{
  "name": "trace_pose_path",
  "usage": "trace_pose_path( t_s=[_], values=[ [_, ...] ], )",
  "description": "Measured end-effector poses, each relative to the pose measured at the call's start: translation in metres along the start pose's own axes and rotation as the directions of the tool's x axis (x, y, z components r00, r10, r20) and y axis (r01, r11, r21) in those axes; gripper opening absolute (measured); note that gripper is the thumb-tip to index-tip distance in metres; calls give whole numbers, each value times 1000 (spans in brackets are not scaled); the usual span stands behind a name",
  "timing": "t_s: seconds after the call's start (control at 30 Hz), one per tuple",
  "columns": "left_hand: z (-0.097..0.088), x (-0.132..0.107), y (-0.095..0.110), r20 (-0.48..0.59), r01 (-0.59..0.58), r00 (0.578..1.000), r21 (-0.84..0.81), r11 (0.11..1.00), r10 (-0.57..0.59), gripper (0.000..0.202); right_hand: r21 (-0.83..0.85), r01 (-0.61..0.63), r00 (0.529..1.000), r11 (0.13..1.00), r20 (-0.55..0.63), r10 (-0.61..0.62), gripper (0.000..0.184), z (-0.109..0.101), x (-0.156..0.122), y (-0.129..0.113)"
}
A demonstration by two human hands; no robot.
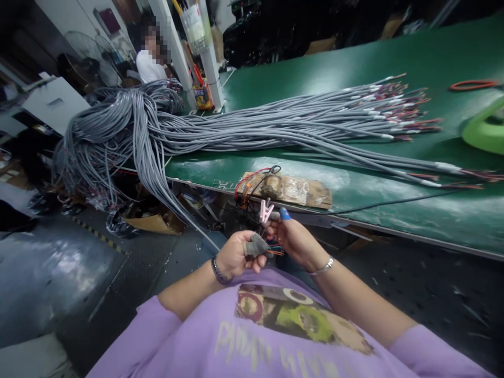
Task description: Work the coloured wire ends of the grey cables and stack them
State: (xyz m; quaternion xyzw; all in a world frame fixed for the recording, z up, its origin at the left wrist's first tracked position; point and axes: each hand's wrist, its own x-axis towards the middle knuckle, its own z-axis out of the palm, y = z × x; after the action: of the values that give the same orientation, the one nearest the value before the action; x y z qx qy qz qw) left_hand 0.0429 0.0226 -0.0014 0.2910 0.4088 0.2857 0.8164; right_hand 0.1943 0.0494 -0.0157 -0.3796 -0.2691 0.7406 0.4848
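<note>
Left hand (240,252): closed on the end of a grey cable (208,239), below the wooden board (311,191)
Right hand (293,239): fingers curled inward, also below the board; whether they grip a wire, I cannot tell
Coloured wires (276,253): between both hands, below the board, partly covered
Pink clip (266,211): just below the board's left end; its mounting is hard to make out
Green object (486,126): far right of the board, cut off
Table edge (394,229): passes just under the board
Room: table (413,220) stretches right of the board, under a black lead (386,203)
</note>
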Motion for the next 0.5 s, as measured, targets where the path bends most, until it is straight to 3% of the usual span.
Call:
trace_pose_path(
  t_s=[0.17,0.37,0.5],
  values=[
    [-3,12,3,53,-8,999,-71,997,12,50,-49,71,995,996,76,-67,50,8,13,-2],
    [-6,19,6,110,-34,993,-112,993,46,41,-184,249,959,951,-95,-269,51,13,15,4],
    [-8,22,6,131,-39,990,-117,992,54,40,56,50,994,997,-95,-44,47,16,18,5]
  ],
)
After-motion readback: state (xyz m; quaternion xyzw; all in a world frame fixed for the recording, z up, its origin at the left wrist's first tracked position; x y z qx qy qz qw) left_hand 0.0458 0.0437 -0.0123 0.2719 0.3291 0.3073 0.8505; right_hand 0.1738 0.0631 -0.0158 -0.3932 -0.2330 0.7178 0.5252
